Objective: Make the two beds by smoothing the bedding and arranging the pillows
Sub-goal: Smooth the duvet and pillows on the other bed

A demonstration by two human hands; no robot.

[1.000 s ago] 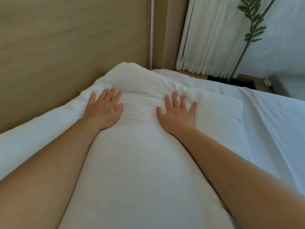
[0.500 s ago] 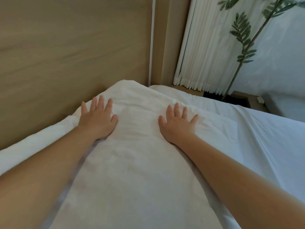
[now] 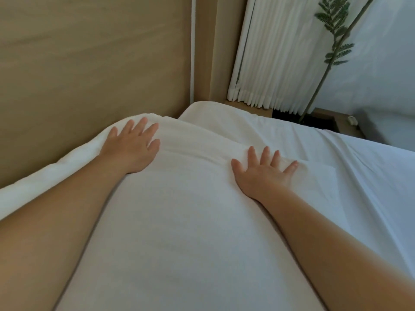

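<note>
A long white pillow (image 3: 184, 221) lies along the wooden headboard (image 3: 89, 63) on a bed with a white sheet (image 3: 370, 187). My left hand (image 3: 132, 147) lies flat with spread fingers on the pillow's far left part, close to the headboard. My right hand (image 3: 262, 173) presses flat on the pillow's right side, fingers spread, near its edge by the sheet. The pillow's far corner rises between the two hands. Small folds run across the pillowcase between my hands.
White pleated curtains (image 3: 276, 52) hang at the back right beyond the bed's corner. A thin green plant (image 3: 334, 37) stands before a pale wall. A low wooden bedside surface (image 3: 336, 122) with a small white object sits behind the bed.
Both hands have slid outward and farther along the pillow: the left toward the headboard and far corner, the right toward the pillow's right edge. The view has shifted slightly.
</note>
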